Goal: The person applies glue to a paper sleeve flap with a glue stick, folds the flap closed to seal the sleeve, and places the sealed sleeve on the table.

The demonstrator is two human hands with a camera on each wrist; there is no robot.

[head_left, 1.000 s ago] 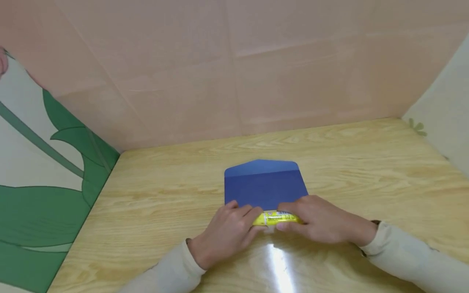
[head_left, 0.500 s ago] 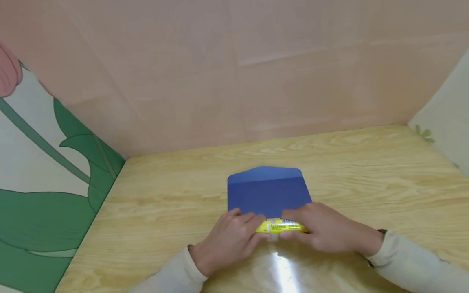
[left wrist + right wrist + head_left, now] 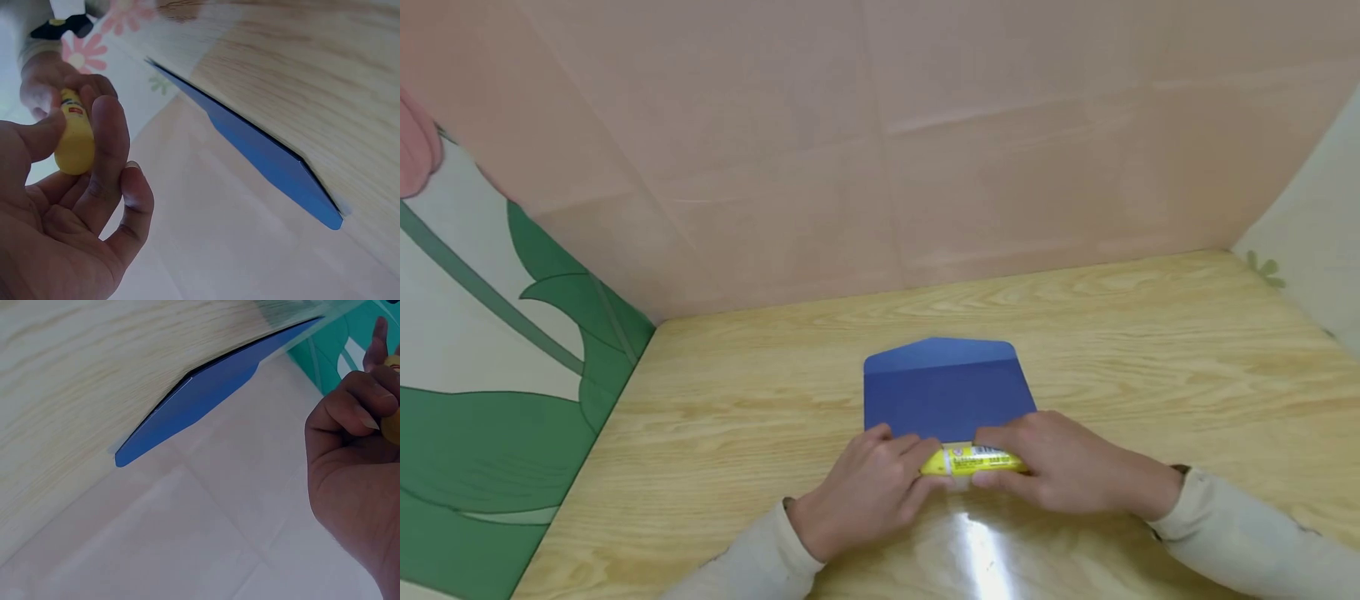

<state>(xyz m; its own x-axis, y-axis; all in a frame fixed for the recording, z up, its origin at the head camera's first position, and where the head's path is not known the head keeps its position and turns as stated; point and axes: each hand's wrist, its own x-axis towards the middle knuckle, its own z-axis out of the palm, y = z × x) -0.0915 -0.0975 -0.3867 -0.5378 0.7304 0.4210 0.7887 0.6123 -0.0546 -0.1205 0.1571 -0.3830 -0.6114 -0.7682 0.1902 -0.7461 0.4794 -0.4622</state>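
A yellow glue stick with a printed label lies crosswise between my two hands, held above the table. My left hand pinches its left end between thumb and fingers, while my right hand grips the right end. The left wrist view shows the rounded yellow end of the glue stick between thumb and fingers. Just beyond the hands a blue envelope lies on the table, its flap opened away from me. The hands overlap the envelope's near edge in the head view.
The wood-grain table reaches back to a plain pinkish wall covering. On the left stands a panel with green leaves and a pink flower; a pale wall borders the right side. A bright light reflection shows on the near tabletop.
The head view has shifted slightly, so everything sits a little lower in it than a second ago. Both hands keep the same hold on the glue stick.
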